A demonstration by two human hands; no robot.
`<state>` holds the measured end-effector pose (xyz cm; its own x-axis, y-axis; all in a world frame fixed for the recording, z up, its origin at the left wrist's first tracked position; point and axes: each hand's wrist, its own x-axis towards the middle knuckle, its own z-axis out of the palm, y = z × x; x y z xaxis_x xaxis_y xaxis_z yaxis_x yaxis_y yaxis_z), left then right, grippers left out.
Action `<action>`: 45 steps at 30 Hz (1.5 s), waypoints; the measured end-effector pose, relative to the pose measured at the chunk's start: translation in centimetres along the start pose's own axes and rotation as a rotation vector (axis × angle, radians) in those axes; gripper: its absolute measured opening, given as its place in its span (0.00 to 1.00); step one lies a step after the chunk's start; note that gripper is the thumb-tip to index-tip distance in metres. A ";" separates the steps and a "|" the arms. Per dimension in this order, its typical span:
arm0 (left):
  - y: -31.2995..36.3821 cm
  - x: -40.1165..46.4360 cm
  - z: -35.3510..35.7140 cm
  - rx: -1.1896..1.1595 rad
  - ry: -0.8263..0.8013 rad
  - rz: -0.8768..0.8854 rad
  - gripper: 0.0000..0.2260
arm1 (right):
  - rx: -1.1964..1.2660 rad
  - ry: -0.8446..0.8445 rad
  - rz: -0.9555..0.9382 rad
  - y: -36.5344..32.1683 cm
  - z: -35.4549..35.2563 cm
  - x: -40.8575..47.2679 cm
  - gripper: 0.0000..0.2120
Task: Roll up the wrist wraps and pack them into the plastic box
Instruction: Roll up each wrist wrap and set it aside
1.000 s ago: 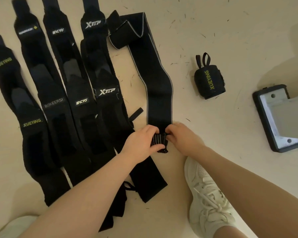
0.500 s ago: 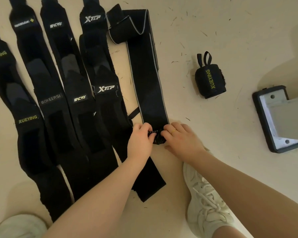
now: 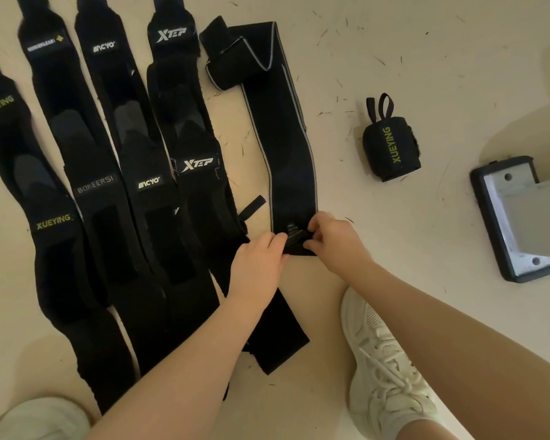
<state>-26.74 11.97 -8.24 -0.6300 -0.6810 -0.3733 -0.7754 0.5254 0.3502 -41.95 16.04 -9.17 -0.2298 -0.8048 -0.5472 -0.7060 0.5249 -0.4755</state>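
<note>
A long black wrap with grey edging [image 3: 286,147] lies stretched out on the pale floor, its far end folded over. Its near end is curled into a small tight roll [image 3: 294,238]. My left hand [image 3: 258,265] pinches the roll from the left and my right hand [image 3: 334,241] pinches it from the right. A finished XUEYING roll [image 3: 391,146] stands to the right with its loop pointing away. Several flat black wraps [image 3: 108,192] lie side by side on the left. No plastic box is in view.
A grey metal plate in a black frame [image 3: 515,217] lies at the right edge. My white shoes [image 3: 385,373] stand on the floor near the wraps, one at the bottom left [image 3: 35,420]. Small dark specks litter the floor.
Both hands have worked the rolled end a little further along the wrap, and the wavy strip has pulled straighter. The view has drifted slightly.
</note>
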 end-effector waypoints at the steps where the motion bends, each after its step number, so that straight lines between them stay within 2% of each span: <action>1: 0.2 0.2 0.2 0.014 0.009 -0.004 0.16 | 0.004 0.051 -0.005 -0.1 0.1 -0.3 0.12; 3: 0.4 0.6 0.5 0.021 0.015 -0.043 0.14 | -0.124 0.096 -0.091 0.1 0.5 -0.9 0.11; 6: 0.5 0.9 0.8 0.032 0.020 -0.126 0.12 | -0.394 0.070 -0.287 0.5 1.1 -1.7 0.13; 10: 0.9 1.4 0.1 -0.052 0.006 -0.175 0.12 | -0.546 0.062 -0.401 1.1 0.5 -1.5 0.19; 12: 0.7 1.5 -0.3 -0.086 0.044 -0.176 0.11 | -0.552 0.071 -0.416 0.6 -0.2 -0.9 0.19; 14: 0.6 1.6 -0.6 -0.061 0.080 -0.106 0.10 | -0.498 0.054 -0.404 0.1 -0.7 -0.5 0.14; 18: 0.0 1.7 -1.1 -0.025 0.038 0.044 0.16 | -0.173 -0.041 -0.175 -0.4 -1.4 0.3 0.09; 20: -0.5 1.6 -1.1 0.046 -0.010 0.086 0.18 | -0.095 -0.057 -0.111 -0.7 -1.4 0.6 0.08; 22: -0.6 1.7 -1.1 0.088 -0.015 0.086 0.17 | -0.048 -0.027 -0.060 -0.6 -1.1 0.6 0.08; 24: -0.2 2.1 -1.1 0.088 0.000 0.060 0.16 | -0.023 0.077 -0.049 -0.6 -0.7 0.4 0.09; 28: 0.1 3.3 -1.3 0.050 0.011 -0.023 0.15 | -0.230 0.320 -0.350 -0.4 0.2 -0.1 0.11; 29: 0.1 3.6 -1.4 0.049 -0.008 -0.047 0.15 | -0.285 0.338 -0.398 -0.3 0.2 -0.2 0.11; 32: 0.0 4.3 -2.0 -0.057 -0.047 -0.141 0.13 | -0.454 0.258 -0.446 0.3 -0.3 0.0 0.13; 35: 0.1 4.4 -2.4 -0.119 0.004 -0.146 0.08 | -0.558 0.197 -0.426 -0.6 -1.3 0.6 0.13; 38: -0.1 4.2 -2.3 0.010 0.107 -0.003 0.10 | -0.443 0.081 -0.246 -1.6 -1.7 2.4 0.15; 42: -0.5 3.4 -1.7 0.149 -0.012 0.125 0.17 | -0.207 -0.061 0.011 -1.8 -1.9 4.0 0.12; 45: -0.5 3.1 -1.6 0.123 -0.034 0.082 0.17 | -0.124 0.021 0.010 -1.5 -1.7 2.7 0.08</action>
<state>-28.25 8.75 -8.19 -0.6908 -0.6170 -0.3770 -0.7195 0.6384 0.2735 -42.59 12.62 -8.74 -0.2502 -0.8064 -0.5358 -0.7806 0.4954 -0.3810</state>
